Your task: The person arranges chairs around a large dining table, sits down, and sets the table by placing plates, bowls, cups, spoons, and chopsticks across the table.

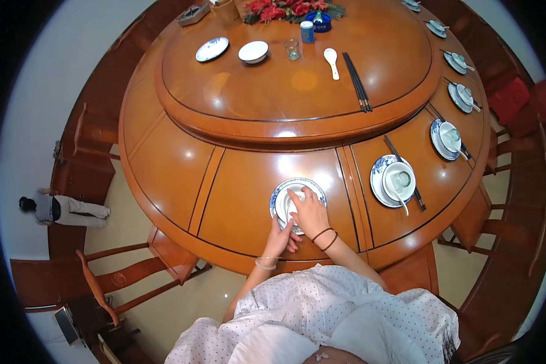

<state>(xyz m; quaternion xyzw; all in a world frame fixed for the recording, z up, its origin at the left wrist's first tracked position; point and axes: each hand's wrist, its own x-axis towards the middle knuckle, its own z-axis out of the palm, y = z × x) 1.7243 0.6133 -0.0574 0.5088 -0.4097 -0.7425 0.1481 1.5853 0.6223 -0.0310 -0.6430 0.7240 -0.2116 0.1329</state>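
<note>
R hand (312, 215) fingers half-spread over bowl (281, 204), L hand (277, 239) loosely curled near side, grip unclear; plate (297, 181) under, table (242, 203) near edge. Settings (378, 176) at right have chopsticks (391, 147); mine's w/o.

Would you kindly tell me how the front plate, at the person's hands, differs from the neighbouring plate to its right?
The left hand and right hand are at the front plate, while no hand touches the neighbouring plate. Black chopsticks show at the neighbouring plate; none are visible at the front plate. Both have blue-patterned rims and stand on the wooden table.
</note>
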